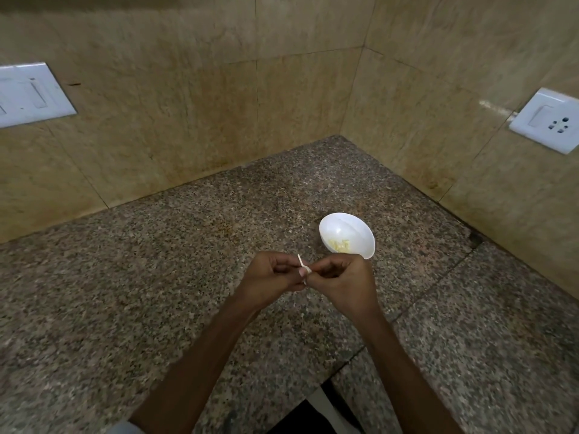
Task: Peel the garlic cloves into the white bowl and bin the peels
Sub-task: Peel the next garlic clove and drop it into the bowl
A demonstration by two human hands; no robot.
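Both sets of fingers are curled inward and meet tip to tip, pinching a garlic clove (304,270) between them. The left hand (269,274) holds it from its side with thumb and bent fingers, and the right hand (341,280) grips it from the other, knuckles turned up. Most of the clove is hidden by the fingertips. What shows is small and pale, with a thin strip of peel (300,260) standing up from the pinch and tilted slightly left.

Just beyond the right hand's knuckles, near but not touching them, the white bowl (344,218) sits on the countertop (188,261). Its near rim is partly covered by the hand. In its bottom lies a small heap of peeled cloves (340,244), pale yellow.

Open counter spreads wide to the left of the hands and in front of the forearms. To the right it is narrower, running to the side wall. The bowl stands well short of the corner where the two tiled walls (188,104) meet. A dark seam (438,283) crosses the counter diagonally on the right. At the bottom the counter's near edge is notched, with something dark and white below it.

The surface is speckled brown-grey granite and the walls are beige marbled tile. A white switch plate (28,93) is set in the left wall and a white socket plate (548,120) in the right.
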